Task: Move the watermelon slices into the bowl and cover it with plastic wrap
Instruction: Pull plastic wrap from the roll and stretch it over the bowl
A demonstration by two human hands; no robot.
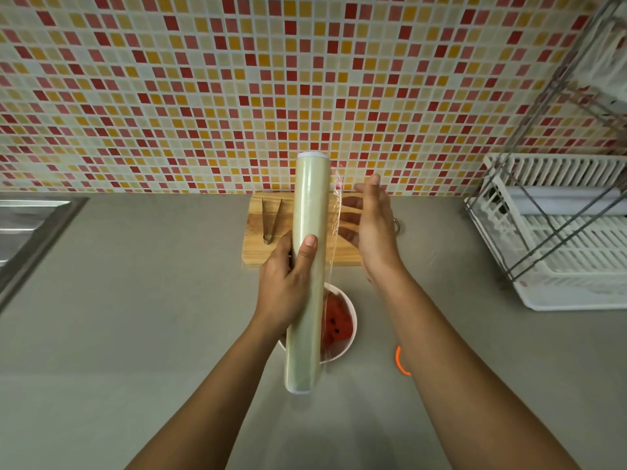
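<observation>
Overhead, one plastic wrap roll [307,266], left grip [288,283]; one bowl [351,320] below.

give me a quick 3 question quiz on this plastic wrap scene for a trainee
1. True or false: the watermelon slices are already in the bowl.
2. Which of the hands grips the plastic wrap roll? A) left hand B) right hand C) both
3. What lies on the cutting board, left of the roll?

Key: 1. true. 2. A; the right hand pulls the loose film. 3. the tongs.
</observation>
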